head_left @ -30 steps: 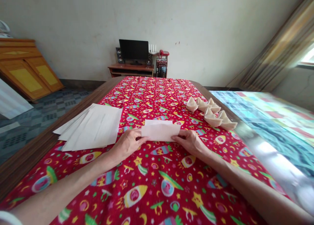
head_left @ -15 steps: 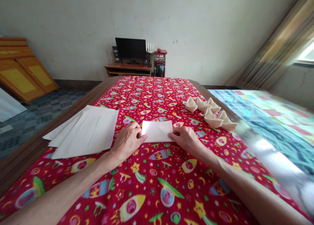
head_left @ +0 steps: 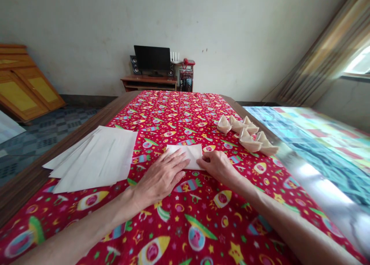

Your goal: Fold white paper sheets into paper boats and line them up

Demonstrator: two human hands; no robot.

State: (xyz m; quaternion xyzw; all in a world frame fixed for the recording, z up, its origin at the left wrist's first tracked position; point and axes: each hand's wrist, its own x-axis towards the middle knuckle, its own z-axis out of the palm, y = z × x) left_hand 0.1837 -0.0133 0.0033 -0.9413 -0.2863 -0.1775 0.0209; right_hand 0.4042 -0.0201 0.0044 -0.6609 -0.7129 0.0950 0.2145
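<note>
A small folded white paper lies flat on the red patterned cloth in front of me. My left hand rests over its left part with the fingers stretched out, covering that side. My right hand pinches the paper's right edge between thumb and bent fingers. Left of the hands lies a fanned stack of white paper sheets. To the right stand several folded paper boat shapes, grouped near the table's right side.
The red cloth with rockets and stars covers most of the brown table. Beyond its far end are a monitor and speakers on a low desk. A wooden cabinet stands left; a bed with a patterned cover lies right.
My left hand has gone from pinching the paper's left edge to lying spread over it, further right. My right hand stays at the right edge. The view has shifted slightly.
</note>
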